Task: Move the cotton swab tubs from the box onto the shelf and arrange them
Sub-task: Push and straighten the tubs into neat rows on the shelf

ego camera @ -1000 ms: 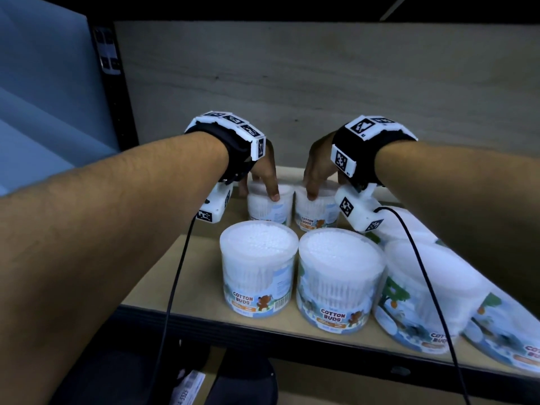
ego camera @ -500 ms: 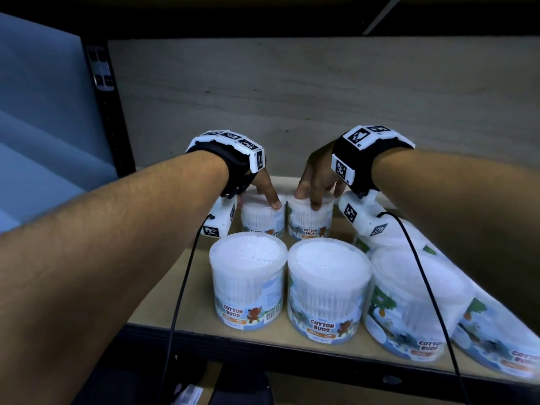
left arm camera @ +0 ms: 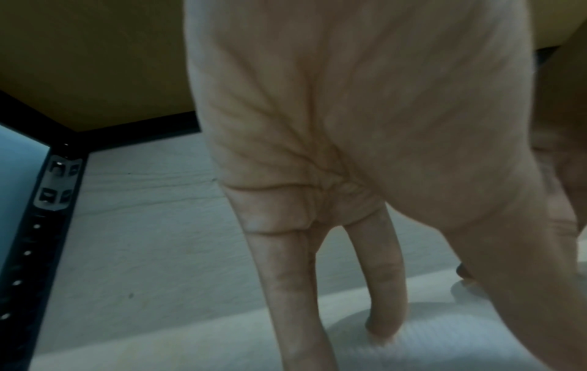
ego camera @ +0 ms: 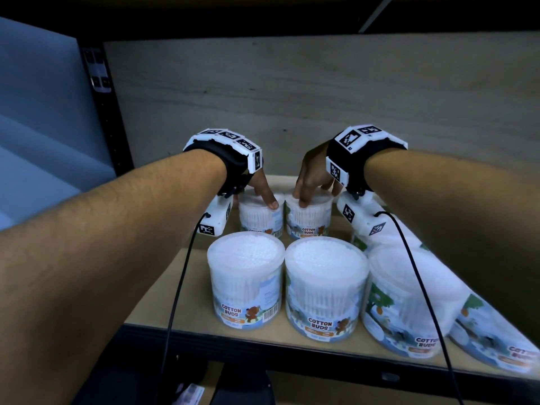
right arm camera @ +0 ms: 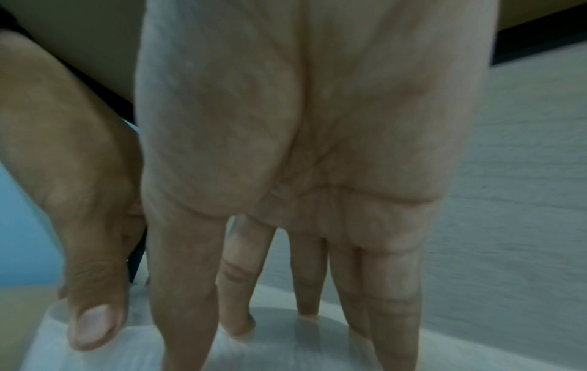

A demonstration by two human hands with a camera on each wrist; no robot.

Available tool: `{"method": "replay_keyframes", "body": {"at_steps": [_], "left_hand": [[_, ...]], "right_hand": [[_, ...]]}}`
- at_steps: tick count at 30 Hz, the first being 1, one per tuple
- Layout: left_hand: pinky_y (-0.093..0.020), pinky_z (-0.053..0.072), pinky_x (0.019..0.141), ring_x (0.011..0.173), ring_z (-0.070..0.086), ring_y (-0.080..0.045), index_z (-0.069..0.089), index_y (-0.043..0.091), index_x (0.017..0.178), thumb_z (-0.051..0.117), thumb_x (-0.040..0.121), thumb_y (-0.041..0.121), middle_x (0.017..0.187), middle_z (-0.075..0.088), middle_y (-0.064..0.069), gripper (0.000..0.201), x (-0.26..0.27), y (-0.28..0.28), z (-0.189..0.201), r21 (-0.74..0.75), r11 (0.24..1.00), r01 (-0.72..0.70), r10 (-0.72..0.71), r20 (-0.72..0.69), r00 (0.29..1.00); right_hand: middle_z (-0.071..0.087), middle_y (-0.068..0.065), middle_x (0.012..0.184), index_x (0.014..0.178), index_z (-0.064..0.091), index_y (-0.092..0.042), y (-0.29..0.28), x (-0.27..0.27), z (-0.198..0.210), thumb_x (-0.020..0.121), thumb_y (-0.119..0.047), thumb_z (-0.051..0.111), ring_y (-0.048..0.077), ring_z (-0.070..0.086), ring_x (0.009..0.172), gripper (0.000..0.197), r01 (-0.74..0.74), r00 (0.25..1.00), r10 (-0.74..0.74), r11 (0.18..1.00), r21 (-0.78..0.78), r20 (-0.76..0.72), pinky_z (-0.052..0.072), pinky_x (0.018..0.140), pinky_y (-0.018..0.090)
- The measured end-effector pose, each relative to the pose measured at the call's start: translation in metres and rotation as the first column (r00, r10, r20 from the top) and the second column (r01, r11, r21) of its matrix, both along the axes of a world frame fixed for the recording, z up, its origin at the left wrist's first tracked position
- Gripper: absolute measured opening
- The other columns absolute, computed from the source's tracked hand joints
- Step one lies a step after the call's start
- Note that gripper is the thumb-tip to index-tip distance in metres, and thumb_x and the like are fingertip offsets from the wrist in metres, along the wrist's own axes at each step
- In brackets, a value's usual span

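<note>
Two clear cotton swab tubs stand side by side at the back of the shelf [ego camera: 187, 287]. My left hand [ego camera: 261, 192] grips the left back tub [ego camera: 260, 219] from above, thumb on its front rim. My right hand [ego camera: 312, 185] holds the right back tub [ego camera: 309, 217] the same way. In the left wrist view the left hand [left arm camera: 349, 150] reaches down with a fingertip on the white lid [left arm camera: 444, 346]. In the right wrist view the right hand [right arm camera: 286, 150] spreads its fingers over the lid [right arm camera: 286, 351]. The box is out of view.
A front row of tubs [ego camera: 247, 276] [ego camera: 324, 287] [ego camera: 409, 296] stands near the shelf's black front rail [ego camera: 292, 355], with another tub [ego camera: 496, 331] at far right. A wooden back panel [ego camera: 292, 97] is close behind the hands. A black upright post [ego camera: 102, 112] bounds the left side.
Both hands have stayed on the two back tubs. The view has pulled back and tilted up a little, so the rows appear lower in the picture.
</note>
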State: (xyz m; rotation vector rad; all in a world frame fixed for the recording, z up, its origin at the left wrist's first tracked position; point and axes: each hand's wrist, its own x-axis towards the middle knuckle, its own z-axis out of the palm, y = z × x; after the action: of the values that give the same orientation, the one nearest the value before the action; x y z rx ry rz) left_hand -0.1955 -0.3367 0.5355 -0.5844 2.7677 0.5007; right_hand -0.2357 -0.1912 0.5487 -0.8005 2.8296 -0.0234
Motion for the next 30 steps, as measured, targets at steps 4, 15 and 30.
{"method": "replay_keyframes", "body": {"at_steps": [4, 15, 30], "left_hand": [[-0.053, 0.056, 0.089, 0.083, 0.074, -0.039, 0.061, 0.003, 0.097, 0.096, 0.054, 0.043, 0.113, 0.065, -0.030, 0.068, -0.002, -0.004, -0.001, 0.000, 1.000, 0.004, -0.004, 0.006, 1.000], [-0.052, 0.059, 0.082, 0.076, 0.075, -0.038, 0.066, 0.000, 0.098, 0.099, 0.044, 0.045, 0.106, 0.068, -0.026, 0.078, -0.001, -0.006, 0.000, -0.022, 0.999, 0.032, -0.033, -0.043, 0.999], [-0.045, 0.059, 0.087, 0.084, 0.076, -0.033, 0.068, -0.001, 0.115, 0.093, 0.058, 0.046, 0.107, 0.071, -0.022, 0.077, 0.020, 0.006, 0.004, -0.062, 0.996, 0.069, -0.070, -0.019, 0.997]], "right_hand": [[0.061, 0.008, 0.131, 0.128, 0.065, -0.015, -0.001, 0.001, 0.001, 0.075, -0.030, 0.084, 0.028, 0.062, 0.110, 0.058, 0.002, 1.000, -0.002, 1.000, 0.019, -0.014, 0.056, 0.091, 0.044], [0.064, 0.005, 0.125, 0.124, 0.068, -0.019, 0.002, 0.004, 0.001, 0.070, -0.033, 0.087, 0.023, 0.065, 0.098, 0.058, -0.013, 1.000, 0.013, 0.999, 0.043, -0.004, 0.059, 0.085, 0.041], [0.065, 0.003, 0.126, 0.126, 0.068, -0.018, 0.013, 0.021, 0.001, 0.077, -0.034, 0.082, 0.015, 0.060, 0.086, 0.053, -0.073, 0.996, 0.078, 0.992, 0.100, -0.045, 0.049, 0.056, 0.019]]}}
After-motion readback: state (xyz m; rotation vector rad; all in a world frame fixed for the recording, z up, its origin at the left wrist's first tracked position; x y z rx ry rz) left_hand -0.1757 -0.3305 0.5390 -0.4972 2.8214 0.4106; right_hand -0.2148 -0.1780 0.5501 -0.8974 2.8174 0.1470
